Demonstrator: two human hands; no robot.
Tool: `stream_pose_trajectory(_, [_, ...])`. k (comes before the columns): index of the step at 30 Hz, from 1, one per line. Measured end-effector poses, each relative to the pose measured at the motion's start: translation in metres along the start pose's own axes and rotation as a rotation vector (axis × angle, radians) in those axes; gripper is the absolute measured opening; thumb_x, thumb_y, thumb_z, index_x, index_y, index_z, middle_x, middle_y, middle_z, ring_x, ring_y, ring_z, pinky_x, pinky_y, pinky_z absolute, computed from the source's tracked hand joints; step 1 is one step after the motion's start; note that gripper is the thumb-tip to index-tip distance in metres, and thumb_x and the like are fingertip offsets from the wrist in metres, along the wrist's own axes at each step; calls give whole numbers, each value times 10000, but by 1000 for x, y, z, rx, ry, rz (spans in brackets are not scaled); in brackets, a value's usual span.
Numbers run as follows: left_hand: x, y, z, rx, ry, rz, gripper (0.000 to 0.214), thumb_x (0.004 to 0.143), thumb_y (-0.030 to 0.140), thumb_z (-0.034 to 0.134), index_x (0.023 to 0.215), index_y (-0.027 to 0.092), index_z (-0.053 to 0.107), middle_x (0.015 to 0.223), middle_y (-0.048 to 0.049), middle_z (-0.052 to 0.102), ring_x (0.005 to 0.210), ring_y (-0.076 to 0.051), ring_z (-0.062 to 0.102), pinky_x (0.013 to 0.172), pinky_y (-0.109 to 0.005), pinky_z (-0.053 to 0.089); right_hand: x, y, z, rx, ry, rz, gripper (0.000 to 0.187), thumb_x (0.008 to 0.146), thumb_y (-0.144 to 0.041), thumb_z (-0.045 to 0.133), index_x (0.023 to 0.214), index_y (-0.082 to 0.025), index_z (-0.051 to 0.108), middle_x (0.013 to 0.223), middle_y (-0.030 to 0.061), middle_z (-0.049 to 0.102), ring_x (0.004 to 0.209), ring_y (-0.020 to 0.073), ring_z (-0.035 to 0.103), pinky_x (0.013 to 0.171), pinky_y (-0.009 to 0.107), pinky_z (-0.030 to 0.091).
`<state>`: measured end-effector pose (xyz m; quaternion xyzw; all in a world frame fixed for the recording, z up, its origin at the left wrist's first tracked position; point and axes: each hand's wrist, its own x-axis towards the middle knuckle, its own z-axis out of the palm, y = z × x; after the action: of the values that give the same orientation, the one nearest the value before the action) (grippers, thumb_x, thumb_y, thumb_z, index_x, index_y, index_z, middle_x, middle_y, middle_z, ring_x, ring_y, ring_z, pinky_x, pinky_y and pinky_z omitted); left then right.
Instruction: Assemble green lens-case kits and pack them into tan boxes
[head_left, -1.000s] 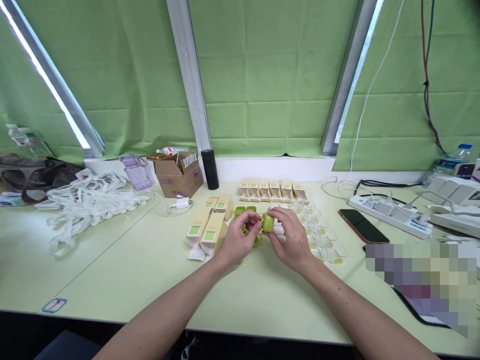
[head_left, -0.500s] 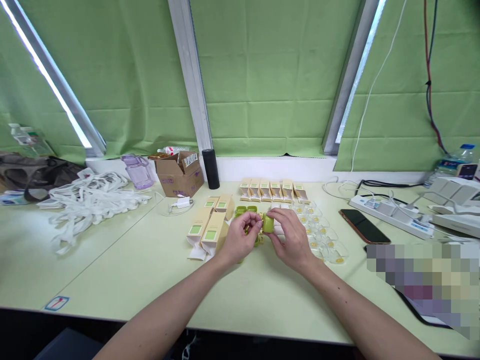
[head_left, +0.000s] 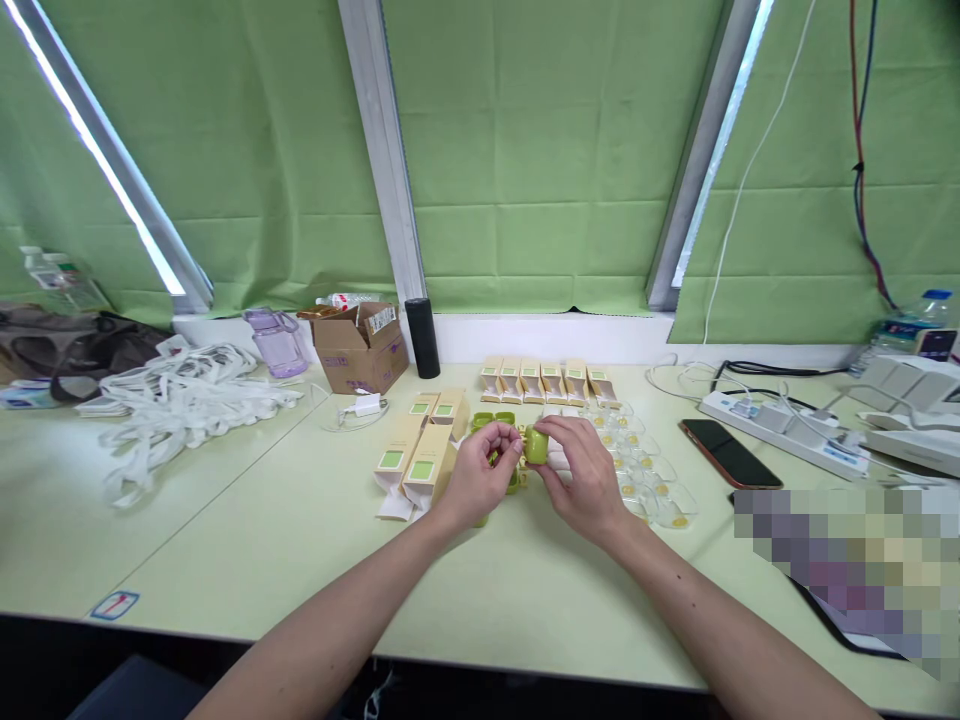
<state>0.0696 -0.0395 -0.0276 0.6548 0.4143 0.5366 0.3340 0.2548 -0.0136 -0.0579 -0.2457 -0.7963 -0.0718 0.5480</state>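
My right hand [head_left: 583,470] grips a small rounded green case [head_left: 535,446] between thumb and fingers above the table. Close by on its left, my left hand [head_left: 489,468] is closed in a pinch; what its fingertips hold is too small to make out. Behind and under the hands lie more green cases [head_left: 504,417], partly hidden. Cream cartons [head_left: 430,463] with green squares stand to the left of my left hand, their near flaps open. Clear plastic pieces with yellow spots [head_left: 661,488] lie in rows to the right of my right hand.
Several cream boxes [head_left: 553,380] line the back of the table. A cardboard box [head_left: 360,358], a black cylinder [head_left: 422,338] and a purple bottle [head_left: 277,345] stand back left, near white straps [head_left: 187,385]. A phone [head_left: 729,452] and power strip [head_left: 787,432] lie right.
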Motion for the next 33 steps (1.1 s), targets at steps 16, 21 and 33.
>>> stream_pose_trajectory(16, [3, -5, -1, -87, 28, -65, 356, 889, 500, 766, 902, 161, 659, 761, -2, 611, 685, -122, 545, 628, -231, 446, 0, 0, -1, 2, -11, 52, 446, 996, -216, 664, 1430, -240, 563, 1288, 160, 707, 1169, 336, 683, 955, 535, 609])
stream_pose_trajectory(21, [5, -6, -1, -112, 50, -90, 387, 864, 532, 780, 902, 167, 656, 739, 6, 608, 659, -115, 537, 602, -224, 436, -1, 1, -1, 22, -18, 86, 452, 997, -209, 657, 1437, -244, 557, 1294, 159, 695, 1178, 336, 675, 954, 540, 616])
stream_pose_trajectory(33, [6, -17, -7, -21, 80, 49, 310, 956, 368, 712, 1194, 175, 665, 930, -49, 707, 883, -185, 658, 832, -317, 524, -3, 2, 1, 118, -9, 151, 588, 999, -158, 599, 1565, -281, 493, 1337, 154, 562, 1252, 316, 630, 1005, 522, 630])
